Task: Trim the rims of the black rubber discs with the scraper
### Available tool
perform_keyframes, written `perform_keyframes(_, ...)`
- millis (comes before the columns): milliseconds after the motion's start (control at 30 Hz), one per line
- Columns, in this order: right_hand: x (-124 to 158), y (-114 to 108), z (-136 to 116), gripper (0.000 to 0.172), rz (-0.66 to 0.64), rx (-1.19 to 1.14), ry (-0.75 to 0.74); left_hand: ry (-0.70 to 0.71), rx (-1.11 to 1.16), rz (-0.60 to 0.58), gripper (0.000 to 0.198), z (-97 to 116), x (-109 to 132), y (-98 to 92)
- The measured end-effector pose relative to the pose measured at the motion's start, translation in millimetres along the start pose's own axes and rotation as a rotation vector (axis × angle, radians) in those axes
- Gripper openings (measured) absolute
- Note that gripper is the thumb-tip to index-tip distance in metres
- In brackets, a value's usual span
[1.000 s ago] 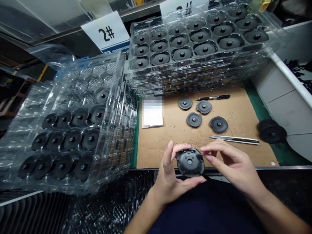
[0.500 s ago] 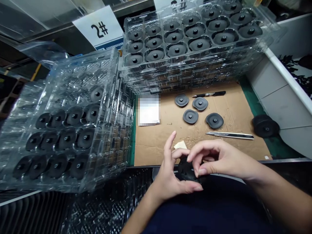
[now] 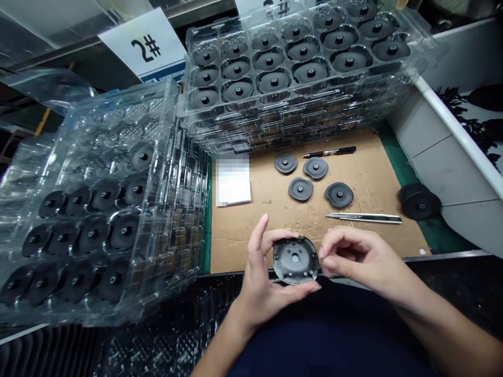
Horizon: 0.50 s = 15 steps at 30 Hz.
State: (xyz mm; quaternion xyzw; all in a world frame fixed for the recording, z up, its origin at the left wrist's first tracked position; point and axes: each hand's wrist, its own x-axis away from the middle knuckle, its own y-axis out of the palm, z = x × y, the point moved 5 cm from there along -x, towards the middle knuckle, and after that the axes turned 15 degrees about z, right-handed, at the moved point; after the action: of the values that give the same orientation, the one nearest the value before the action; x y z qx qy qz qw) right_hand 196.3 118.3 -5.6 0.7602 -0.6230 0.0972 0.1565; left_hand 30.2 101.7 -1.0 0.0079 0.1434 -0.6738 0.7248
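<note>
A round dark moulded disc (image 3: 295,260) sits between my hands above the near edge of the cardboard, its grey face turned up, showing a central hole and several small holes. My left hand (image 3: 263,288) cradles it from below and the left side, thumb up along its rim. My right hand (image 3: 363,262) has its fingertips pinched against the disc's right rim. Four similar discs lie on the cardboard sheet (image 3: 373,178) beyond my hands, the nearest being (image 3: 301,189). A utility knife (image 3: 363,218) lies just past my right fingers.
Stacked transparent plastic trays (image 3: 298,68) holding rows of black discs stand at the back, and another transparent stack (image 3: 118,209) lies at left. A pen (image 3: 329,152), a white paper (image 3: 233,180), and dark discs (image 3: 419,201) on a green mat (image 3: 428,235) lie around the cardboard.
The disc has risen from between my hands and turned, now showing its grey face. My right fingertips have moved to its right rim. The whole scene has shifted left in view.
</note>
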Motion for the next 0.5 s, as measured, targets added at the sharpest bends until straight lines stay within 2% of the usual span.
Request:
perform_keyframes(133,8.0,-8.7,-0.4,0.007,0.114,0.106,-0.160,0.225,-0.112,0.095,0.115,13.5,-4.1,-4.5)
perform_keyframes(233,11.8,-5.0,-6.3,0.014,0.118,0.264,-0.272,0.332,-0.189,0.103,0.117,18.6,-4.0,-3.6)
perform_keyframes(333,12.8,1.2,-16.1,0.011,0.116,0.362,-0.372,0.394,-0.262,0.118,0.116,19.4,-1.8,-3.9)
perform_keyframes(400,11.9,4.0,-21.4,0.008,0.098,0.367,-0.393,0.429,-0.311,0.127,0.116,19.9,-0.1,-4.9)
perform_keyframes(500,9.8,5.7,-24.8,0.011,0.052,0.351,-0.343,0.505,-0.368,0.128,0.117,23.5,1.8,-6.3)
